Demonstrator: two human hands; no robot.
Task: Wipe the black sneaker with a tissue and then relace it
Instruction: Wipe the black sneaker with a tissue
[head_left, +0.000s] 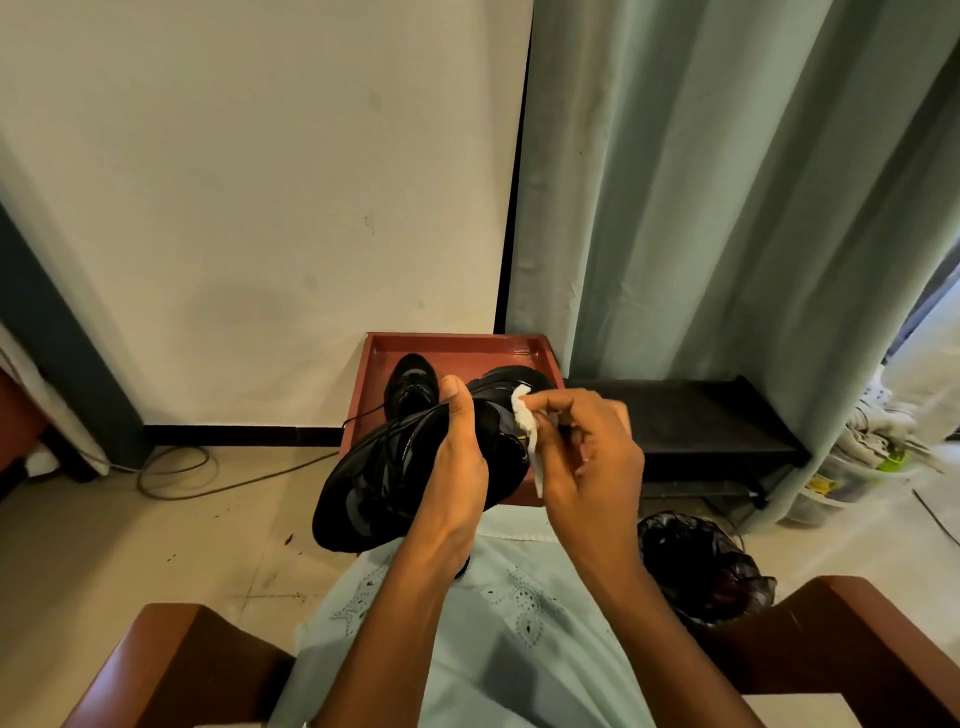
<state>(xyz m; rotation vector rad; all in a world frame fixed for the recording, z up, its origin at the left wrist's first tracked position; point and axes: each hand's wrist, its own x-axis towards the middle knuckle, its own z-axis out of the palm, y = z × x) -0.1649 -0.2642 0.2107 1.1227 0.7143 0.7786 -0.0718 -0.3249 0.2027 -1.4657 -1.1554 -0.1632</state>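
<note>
A black sneaker (384, 478) is held up over my lap, toe pointing lower left, heel toward the upper right. My left hand (460, 467) grips it around the middle, thumb up over the collar. My right hand (592, 452) pinches a crumpled white tissue (527, 426) and presses it against the heel end of the shoe. A thin black lace (363, 415) trails off to the left from the shoe. A second black sneaker (413, 384) stands in the red tray behind.
The red tray (457, 345) lies on the floor by the wall. A black low shelf (691, 421) stands to its right under a green curtain (727, 208). A black bag-lined bin (701, 566) sits by my right knee. Wooden chair arms (171, 660) flank my lap. A cable (176, 473) loops on the floor at left.
</note>
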